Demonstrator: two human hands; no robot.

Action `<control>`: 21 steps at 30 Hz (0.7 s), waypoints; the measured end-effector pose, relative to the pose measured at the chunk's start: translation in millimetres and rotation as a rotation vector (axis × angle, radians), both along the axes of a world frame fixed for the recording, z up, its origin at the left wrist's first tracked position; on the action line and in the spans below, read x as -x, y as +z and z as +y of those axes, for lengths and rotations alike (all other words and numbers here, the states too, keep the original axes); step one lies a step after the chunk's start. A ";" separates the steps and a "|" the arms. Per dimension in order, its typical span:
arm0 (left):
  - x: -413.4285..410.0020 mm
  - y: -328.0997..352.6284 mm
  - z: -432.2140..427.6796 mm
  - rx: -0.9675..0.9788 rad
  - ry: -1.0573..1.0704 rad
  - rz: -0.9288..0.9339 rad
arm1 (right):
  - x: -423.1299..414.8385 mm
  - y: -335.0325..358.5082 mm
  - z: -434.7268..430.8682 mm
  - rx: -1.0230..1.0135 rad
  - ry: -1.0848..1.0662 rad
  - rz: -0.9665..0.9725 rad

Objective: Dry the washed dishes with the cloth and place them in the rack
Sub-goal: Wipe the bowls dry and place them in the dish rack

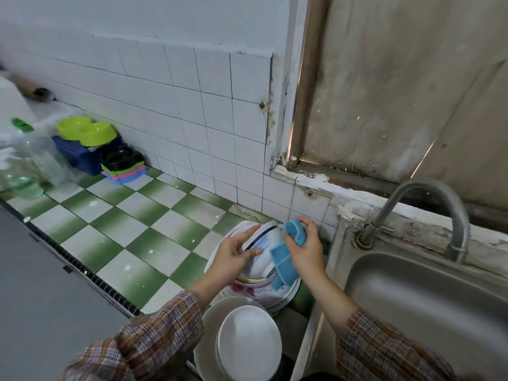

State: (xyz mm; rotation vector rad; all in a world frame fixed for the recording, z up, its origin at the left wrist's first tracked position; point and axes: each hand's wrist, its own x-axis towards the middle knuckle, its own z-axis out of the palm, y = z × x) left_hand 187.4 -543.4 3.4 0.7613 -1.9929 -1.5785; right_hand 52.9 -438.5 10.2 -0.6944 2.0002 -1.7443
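Observation:
My left hand (233,255) holds a white bowl with a dark rim stripe (261,243), fingers spread along its rim and side. The bowl is tilted over a stack of plates and bowls (264,291) on the counter beside the sink. My right hand (305,247) grips a blue cloth (286,257) and presses it against the bowl's right side, with part of the cloth hanging down. Closer to me stand large white plates (247,342), upright on edge. What holds them upright is hidden.
A steel sink (428,303) with a curved tap (428,204) lies to the right. The green-and-white checked counter (132,226) stretches left. At its far left sit green and coloured plastic containers (90,133) and clear bottles (24,163). A tiled wall stands behind.

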 end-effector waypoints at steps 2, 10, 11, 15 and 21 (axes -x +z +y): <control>3.0 2.9 2.7 -0.083 0.078 0.057 | 1.8 1.1 -2.6 0.011 -0.055 -0.105; 20.8 16.5 3.0 -0.648 0.602 0.285 | 5.1 18.1 -4.4 0.141 -0.041 -0.358; 23.2 17.3 1.0 -0.754 0.650 0.312 | 4.9 21.4 -2.6 0.149 -0.041 -0.329; 27.8 22.4 -1.5 -0.905 0.709 0.351 | 4.9 44.1 12.8 0.199 -0.095 -0.194; 37.4 69.9 45.5 -0.763 0.622 0.446 | 0.4 91.0 54.9 0.230 -0.028 0.165</control>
